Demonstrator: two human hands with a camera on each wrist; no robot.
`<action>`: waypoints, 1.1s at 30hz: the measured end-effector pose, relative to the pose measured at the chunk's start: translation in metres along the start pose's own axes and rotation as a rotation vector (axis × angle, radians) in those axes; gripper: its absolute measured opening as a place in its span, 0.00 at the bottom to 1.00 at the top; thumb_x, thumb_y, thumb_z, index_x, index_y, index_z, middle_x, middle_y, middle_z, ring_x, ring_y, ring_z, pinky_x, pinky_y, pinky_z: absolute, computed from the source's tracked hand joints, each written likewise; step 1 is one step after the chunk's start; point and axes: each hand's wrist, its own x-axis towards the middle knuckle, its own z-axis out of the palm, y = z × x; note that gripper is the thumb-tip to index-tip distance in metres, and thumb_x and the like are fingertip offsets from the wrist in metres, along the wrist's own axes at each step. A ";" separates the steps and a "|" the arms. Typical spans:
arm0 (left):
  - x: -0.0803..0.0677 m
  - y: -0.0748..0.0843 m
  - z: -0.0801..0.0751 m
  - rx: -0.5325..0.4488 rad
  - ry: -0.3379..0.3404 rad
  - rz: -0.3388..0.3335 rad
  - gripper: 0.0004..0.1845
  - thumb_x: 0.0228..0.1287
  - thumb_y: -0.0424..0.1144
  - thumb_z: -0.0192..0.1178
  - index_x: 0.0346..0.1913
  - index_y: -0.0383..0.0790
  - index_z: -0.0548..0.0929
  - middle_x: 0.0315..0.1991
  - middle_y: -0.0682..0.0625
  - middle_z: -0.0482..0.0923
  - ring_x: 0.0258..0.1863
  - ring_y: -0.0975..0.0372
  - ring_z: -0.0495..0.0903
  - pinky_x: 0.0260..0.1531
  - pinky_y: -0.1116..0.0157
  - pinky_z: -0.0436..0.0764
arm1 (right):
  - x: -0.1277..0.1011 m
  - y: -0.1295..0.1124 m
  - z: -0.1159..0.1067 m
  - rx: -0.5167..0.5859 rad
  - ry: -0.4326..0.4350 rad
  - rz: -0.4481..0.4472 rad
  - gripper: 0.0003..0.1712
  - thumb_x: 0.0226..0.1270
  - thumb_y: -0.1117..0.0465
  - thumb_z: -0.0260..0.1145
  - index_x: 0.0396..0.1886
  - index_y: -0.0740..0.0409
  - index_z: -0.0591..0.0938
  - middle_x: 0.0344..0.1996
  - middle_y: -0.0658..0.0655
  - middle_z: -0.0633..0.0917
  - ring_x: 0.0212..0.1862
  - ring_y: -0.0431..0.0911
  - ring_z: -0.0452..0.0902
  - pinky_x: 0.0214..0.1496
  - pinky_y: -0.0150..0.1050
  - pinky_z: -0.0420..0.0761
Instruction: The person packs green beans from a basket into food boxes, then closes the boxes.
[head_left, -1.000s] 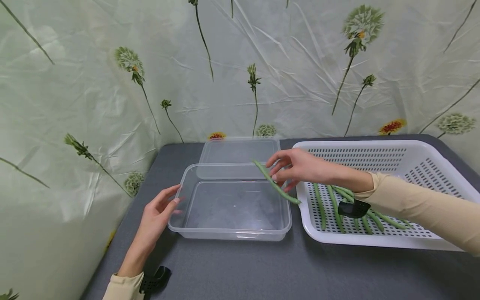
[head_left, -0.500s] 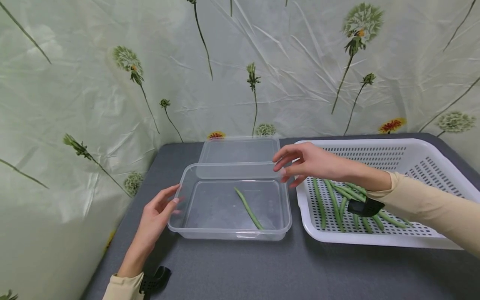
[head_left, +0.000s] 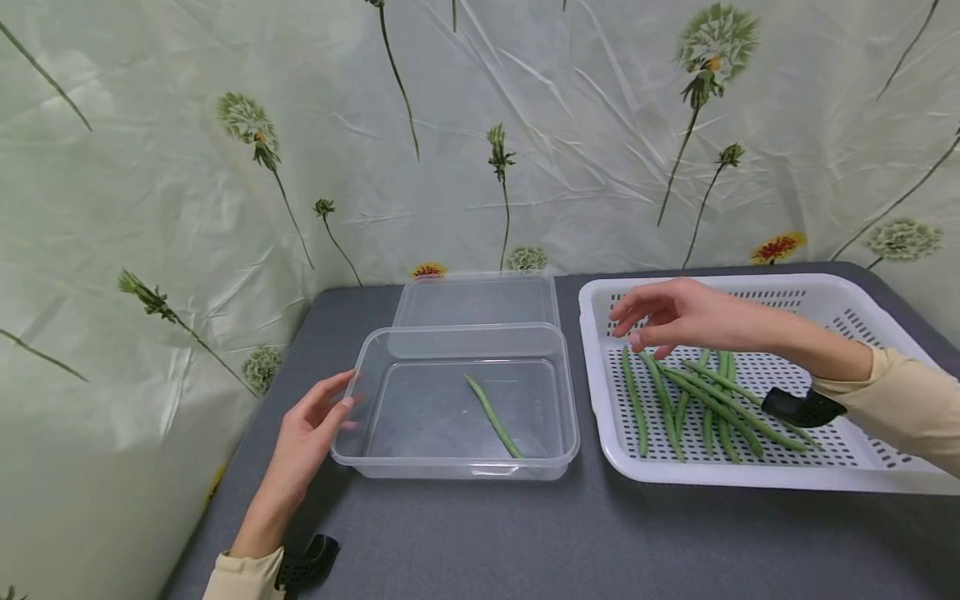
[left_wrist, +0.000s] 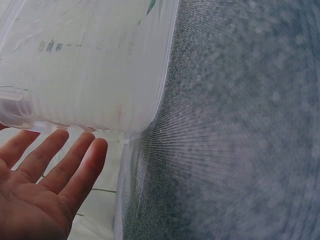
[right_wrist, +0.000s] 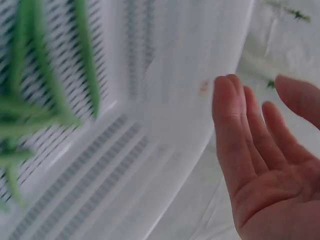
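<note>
One green bean (head_left: 492, 416) lies slantwise in the clear plastic container (head_left: 454, 468). At that container's left wall is my left hand (head_left: 303, 437), fingers loosely extended; in the left wrist view the fingertips (left_wrist: 95, 150) are right at the plastic. My right hand (head_left: 693, 317) hovers over the left part of the white perforated basket (head_left: 720, 477), holding nothing, its fingers relaxed. Several green beans (head_left: 705, 404) lie in the basket below and in front of that hand. In the right wrist view the fingers (right_wrist: 230, 125) are straight, beside the basket wall.
Behind the container lies a flat clear lid (head_left: 480, 302) on the dark grey table (head_left: 540, 542). A flower-printed plastic sheet (head_left: 420, 150) hangs as a wall at the back and left. Basket and container stand side by side with a narrow gap between.
My right hand let go of a green bean, which now lies in the container. The hand then moved right, over the basket. My left hand has stayed at the container's side.
</note>
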 end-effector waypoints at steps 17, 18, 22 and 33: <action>-0.001 0.001 0.000 0.003 -0.003 0.003 0.23 0.76 0.40 0.54 0.70 0.42 0.70 0.67 0.43 0.69 0.56 0.63 0.79 0.42 0.65 0.83 | -0.026 0.071 -0.032 -0.124 -0.042 0.107 0.22 0.67 0.68 0.67 0.59 0.70 0.76 0.50 0.65 0.81 0.44 0.53 0.82 0.34 0.44 0.83; -0.001 0.001 0.000 0.005 -0.002 0.003 0.23 0.76 0.41 0.54 0.70 0.42 0.70 0.67 0.43 0.69 0.56 0.63 0.79 0.42 0.65 0.83 | -0.027 0.074 -0.033 -0.118 -0.057 0.124 0.22 0.67 0.68 0.66 0.59 0.70 0.75 0.51 0.65 0.80 0.45 0.53 0.81 0.34 0.44 0.83; -0.001 0.001 0.001 0.007 0.000 -0.002 0.23 0.76 0.41 0.54 0.70 0.42 0.70 0.67 0.44 0.69 0.56 0.63 0.79 0.41 0.65 0.83 | -0.029 0.088 -0.036 -0.084 -0.116 0.177 0.24 0.68 0.68 0.64 0.62 0.71 0.73 0.54 0.67 0.78 0.51 0.56 0.79 0.37 0.45 0.83; -0.001 0.001 0.000 0.007 -0.004 -0.011 0.23 0.76 0.42 0.54 0.70 0.44 0.70 0.67 0.45 0.69 0.56 0.64 0.78 0.42 0.65 0.82 | -0.030 0.111 -0.034 -0.057 -0.155 0.246 0.27 0.63 0.70 0.67 0.62 0.69 0.73 0.48 0.62 0.78 0.43 0.52 0.79 0.35 0.45 0.84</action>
